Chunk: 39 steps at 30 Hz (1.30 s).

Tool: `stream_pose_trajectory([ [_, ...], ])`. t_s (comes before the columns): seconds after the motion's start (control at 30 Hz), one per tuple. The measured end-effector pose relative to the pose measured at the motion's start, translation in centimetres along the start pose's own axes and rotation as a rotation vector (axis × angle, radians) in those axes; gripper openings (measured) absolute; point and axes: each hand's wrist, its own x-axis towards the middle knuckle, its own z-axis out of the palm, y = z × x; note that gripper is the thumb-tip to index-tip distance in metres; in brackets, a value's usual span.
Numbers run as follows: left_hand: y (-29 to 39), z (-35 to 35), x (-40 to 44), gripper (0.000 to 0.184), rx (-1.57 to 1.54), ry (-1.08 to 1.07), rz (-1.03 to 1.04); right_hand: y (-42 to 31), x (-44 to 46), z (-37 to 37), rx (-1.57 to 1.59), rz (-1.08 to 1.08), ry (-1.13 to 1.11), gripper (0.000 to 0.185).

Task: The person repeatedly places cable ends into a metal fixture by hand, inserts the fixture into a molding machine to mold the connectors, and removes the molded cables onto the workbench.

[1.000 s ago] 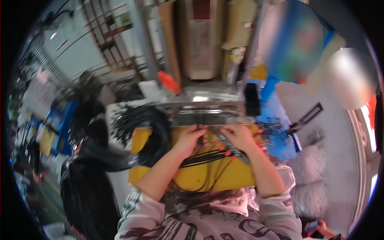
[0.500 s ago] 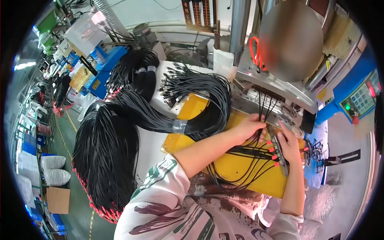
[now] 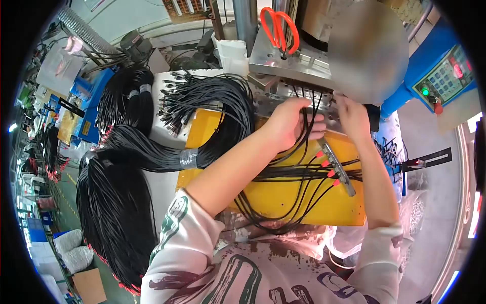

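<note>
My left hand is at the front of the metal mould, its fingers curled round several black cables whose upper ends reach into the mould. Beside it, my right hand is at the mould's right part with fingers bent together; whatever is between their tips is hidden. Below both hands, a slotted metal bar lies slanted on the yellow board. Red connector ends sit along its left edge, and their black cables loop across the board.
A large taped bundle of black cables curves along the left, with a hanging bundle beyond it. Orange-handled scissors stand at the press. A blue control box with lit buttons is at the right.
My right hand has left the metal bar and moved forward to the mould. My left hand has also gone closer to the mould with the cables. The camera view has shifted.
</note>
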Motion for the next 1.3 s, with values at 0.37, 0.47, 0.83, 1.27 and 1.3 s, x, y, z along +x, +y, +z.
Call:
stream_pose_trajectory([
  [0.37,-0.3,-1.4,3.7,0.015,0.158,-0.125,0.382,7.3,10.6,7.2,1.186,0.301,0.192,0.032],
  [0.47,-2.1,-0.8,-0.9,0.013,0.154,-0.138,0.236,1.3,4.3,2.3,0.959,0.528,0.021,0.033],
  [0.83,-5.9,-1.4,-15.3,0.018,0.293,-0.042,0.048,-0.6,-4.5,1.3,0.135,0.087,0.063,0.039],
  [1.27,-2.2,-5.2,-11.0,0.032,1.885,0.096,1.182,-1.5,-7.9,-4.8,0.181,-0.064,0.376,0.017],
  [1.3,-1.4,-6.5,-9.3,0.027,2.0,0.228,1.304,-1.0,-10.0,-6.5,0.028,0.058,0.43,0.018],
])
